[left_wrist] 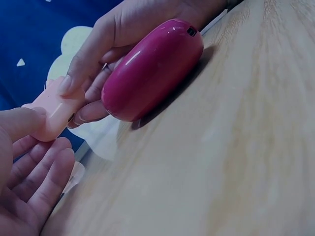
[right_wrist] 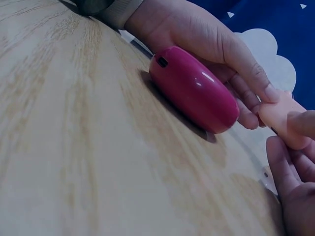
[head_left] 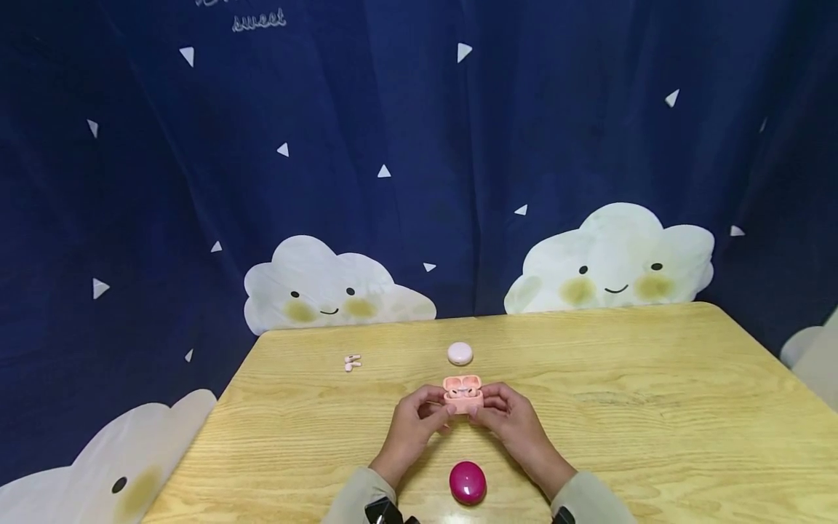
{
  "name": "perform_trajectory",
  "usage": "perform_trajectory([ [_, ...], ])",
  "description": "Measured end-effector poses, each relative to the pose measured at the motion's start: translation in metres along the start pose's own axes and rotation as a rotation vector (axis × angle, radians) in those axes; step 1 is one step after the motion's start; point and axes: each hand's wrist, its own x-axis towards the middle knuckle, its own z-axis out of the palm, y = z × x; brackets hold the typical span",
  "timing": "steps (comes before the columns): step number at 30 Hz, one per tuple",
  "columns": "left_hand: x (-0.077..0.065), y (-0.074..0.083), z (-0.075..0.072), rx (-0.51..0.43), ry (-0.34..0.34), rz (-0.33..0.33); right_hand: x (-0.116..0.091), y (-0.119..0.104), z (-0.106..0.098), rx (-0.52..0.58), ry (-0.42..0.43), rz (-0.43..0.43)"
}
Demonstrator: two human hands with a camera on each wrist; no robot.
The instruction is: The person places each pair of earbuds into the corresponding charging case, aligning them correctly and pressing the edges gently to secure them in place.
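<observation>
Over the middle of the tabletop, the person's left hand grasps one side of a peach-pink earbud case, its thumb on the front face and its fingers at the side. The right hand grasps the opposite side in like fashion, so that the case is supported between the two — lid raised at the back, a pair of earbuds seated inside. Whether the base touches the wood I cannot tell from where I stand. Nearer the person, between the beige sleeves, lies a glossy magenta case, rounded and apart from both hands; a small dark port shows in its end. A black device shows at each cuff. Just beyond the peach-pink earbud case rests a pale pink round case, its top smooth. Farther to the left, near the far edge, two loose white earbuds lie side by side, well apart from the hands. Behind the tabletop hangs a navy curtain — printed with white triangles and, above the far edge, two smiling clouds.
</observation>
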Motion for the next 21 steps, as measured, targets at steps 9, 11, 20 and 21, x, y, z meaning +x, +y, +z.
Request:
perform_trajectory([
  [9, 0.008, -0.026, -0.002, -0.009, 0.015, -0.026, -0.001, -0.001, 0.000, 0.036, 0.008, -0.001],
  [11, 0.008, -0.028, -0.002, -0.001, 0.015, -0.022, -0.002, -0.002, -0.001, 0.070, 0.001, -0.013],
  [20, 0.009, -0.027, -0.003, -0.007, 0.006, -0.027, -0.002, -0.005, -0.003, 0.104, 0.004, -0.014],
  [21, 0.009, -0.027, -0.003, -0.011, 0.006, -0.030, -0.002, -0.005, -0.003, 0.103, 0.004, -0.012],
])
